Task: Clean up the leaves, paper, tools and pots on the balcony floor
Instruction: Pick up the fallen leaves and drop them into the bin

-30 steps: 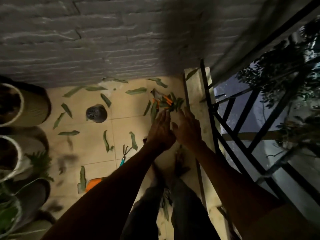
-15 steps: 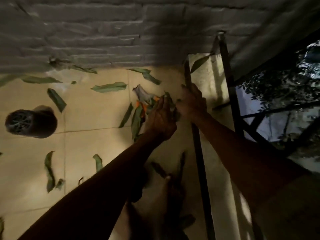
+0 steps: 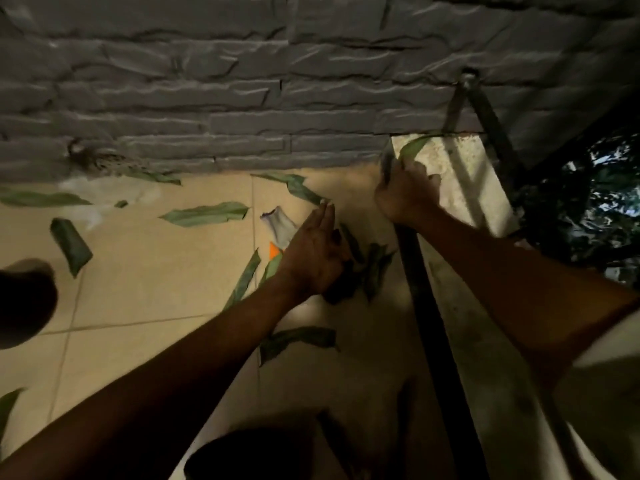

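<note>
- At the far left edge I see a dark round shape (image 3: 24,303) on the tiled floor (image 3: 145,292). It may be a pot, but I cannot tell, and I cannot see inside it.
- Green leaves lie spread over the floor. One long leaf (image 3: 38,199) lies near the grey brick wall (image 3: 242,98), a short curled leaf (image 3: 71,245) lies below it, and a flat leaf (image 3: 206,218) lies closer to the middle.
- A pale smudge (image 3: 104,199) sits on the floor by the wall. It is too blurry to name.
- A torn bit of grey paper (image 3: 280,228) lies just left of my left hand, with a small orange piece (image 3: 273,251) right under it.
- My left hand (image 3: 315,258) is flat with straight fingers. It rests on a small pile of leaves (image 3: 367,268) and grips nothing.
- Another dark leaf (image 3: 298,339) lies on the floor under my left arm.
- My right hand (image 3: 403,195) is curled round the tip of a long green leaf (image 3: 412,147) on the pale ledge (image 3: 464,188).
- A black railing bar (image 3: 429,323) runs along the ledge.
- I see no writing or labels that I can read.
</note>
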